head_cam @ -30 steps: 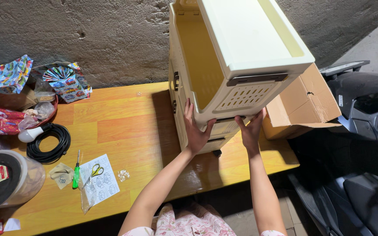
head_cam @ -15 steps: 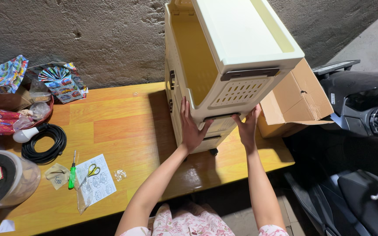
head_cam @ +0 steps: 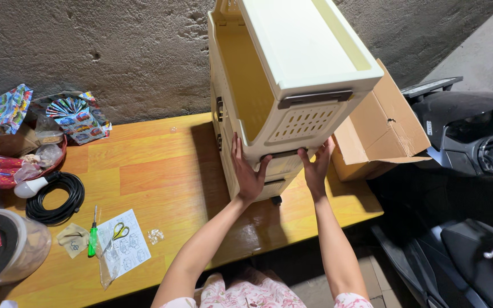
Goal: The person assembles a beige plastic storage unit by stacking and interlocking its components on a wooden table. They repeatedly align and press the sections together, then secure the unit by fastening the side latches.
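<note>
1. My left hand presses flat against the lower front corner of the cream plastic drawer cabinet, fingers spread apart and pointing up.
2. My right hand rests on the same front, on the other side, fingers loosely apart, gripping nothing.
3. The cabinet stands upright on the orange wooden table near its right end (a small black caster shows beneath it).
4. An open cardboard box sits just beside it on the right.
5. Well apart to the left lie a coiled black cable, a green screwdriver and yellow-handled scissors on a printed sheet.
</note>
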